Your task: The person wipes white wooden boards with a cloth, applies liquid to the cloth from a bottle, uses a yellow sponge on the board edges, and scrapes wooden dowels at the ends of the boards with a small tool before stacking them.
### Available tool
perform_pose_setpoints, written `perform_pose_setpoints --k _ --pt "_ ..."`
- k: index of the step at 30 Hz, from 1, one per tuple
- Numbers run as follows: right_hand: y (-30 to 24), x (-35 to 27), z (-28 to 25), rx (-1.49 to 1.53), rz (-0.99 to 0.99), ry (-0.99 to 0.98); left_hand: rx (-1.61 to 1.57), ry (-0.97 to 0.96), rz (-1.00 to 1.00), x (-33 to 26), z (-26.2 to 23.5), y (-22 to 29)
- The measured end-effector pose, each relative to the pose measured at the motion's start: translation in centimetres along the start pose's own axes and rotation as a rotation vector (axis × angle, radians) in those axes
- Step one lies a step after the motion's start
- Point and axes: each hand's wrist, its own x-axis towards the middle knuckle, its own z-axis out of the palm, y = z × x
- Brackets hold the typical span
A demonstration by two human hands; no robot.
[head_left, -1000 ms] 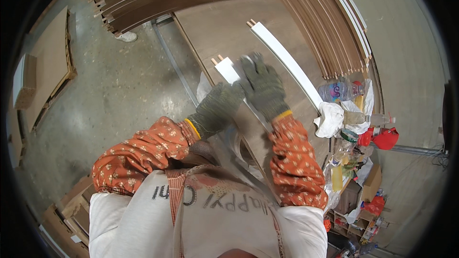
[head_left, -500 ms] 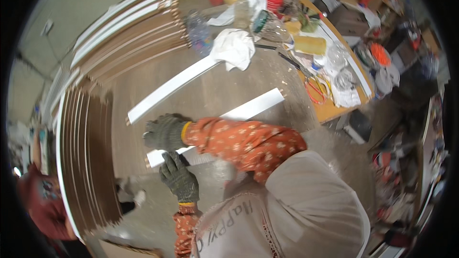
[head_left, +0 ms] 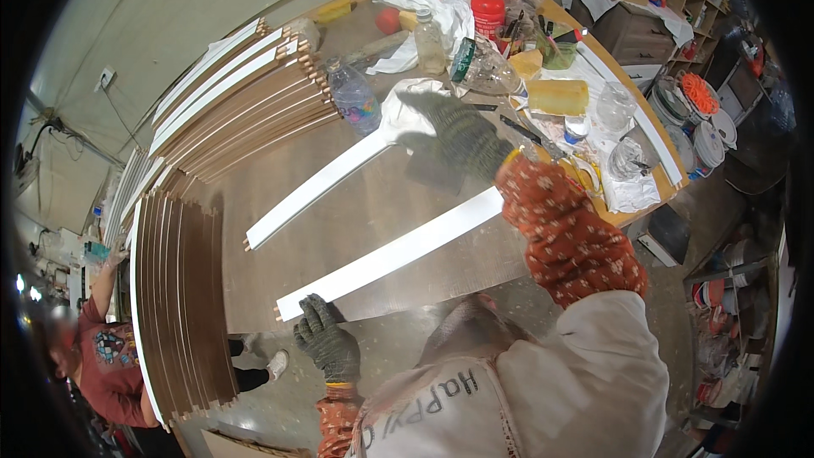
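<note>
Two white slats with small wooden pegs at their ends lie on the brown work table. At the near slat's (head_left: 390, 261) left end is my left hand (head_left: 328, 345), in a dark grey knitted glove. Its fingers stretch out and touch the slat's near edge. Over the table my right hand (head_left: 465, 137), in the same kind of glove, is smeared by motion. Its fingertips overlap a crumpled white cloth (head_left: 405, 110); I cannot make out whether they grip it. That cloth rests on the right end of the far slat (head_left: 315, 190).
Brown slats are stacked at the back left (head_left: 246, 106) and along the left side (head_left: 182, 297). Behind the cloth stand a clear bottle (head_left: 352, 97) and a red container (head_left: 487, 15). A yellow sponge (head_left: 557, 97) and plastic jars crowd the right. Another person (head_left: 106, 356) stands at left.
My right hand has moved from the near slat's left end across to the cloth at the upper right. My left hand stays at the slat's end. The view has shifted somewhat.
</note>
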Motion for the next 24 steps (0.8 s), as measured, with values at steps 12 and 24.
perform_pose_setpoints --k 12,24 --pt "7.0 7.1 3.9 -0.116 0.187 -0.056 -0.055 0.035 -0.039 -0.1 -0.6 1.1" --pt "-9.2 4.6 -7.2 0.700 -0.647 0.490 -0.546 0.191 0.152 1.8 -2.4 -2.5"
